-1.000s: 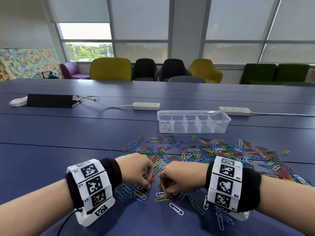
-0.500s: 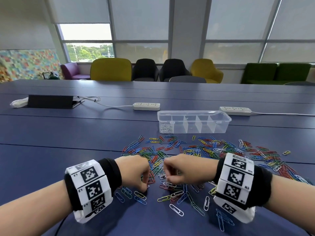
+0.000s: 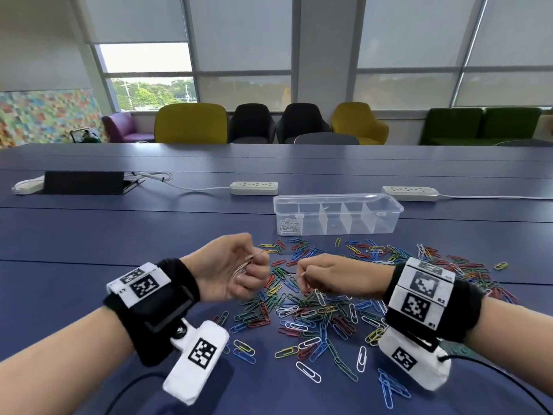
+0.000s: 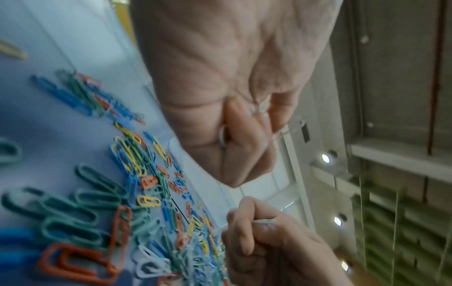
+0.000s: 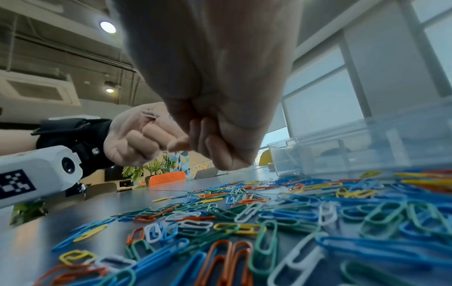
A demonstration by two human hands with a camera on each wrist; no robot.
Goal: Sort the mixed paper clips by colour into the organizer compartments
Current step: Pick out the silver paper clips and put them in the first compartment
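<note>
Holding white clips (image 3: 244,266), left hand (image 3: 230,269) curled.

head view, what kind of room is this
Most likely an office meeting room or shared lounge. A long blue table carries power strips, upholstered chairs and a green sofa line the far wall, and wide windows with roller blinds run behind them.

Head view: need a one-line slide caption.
Left hand holds gathered white clips, right hand pinches another above the mixed clip pile; organizer holds only white clips in its leftmost compartment.
</note>
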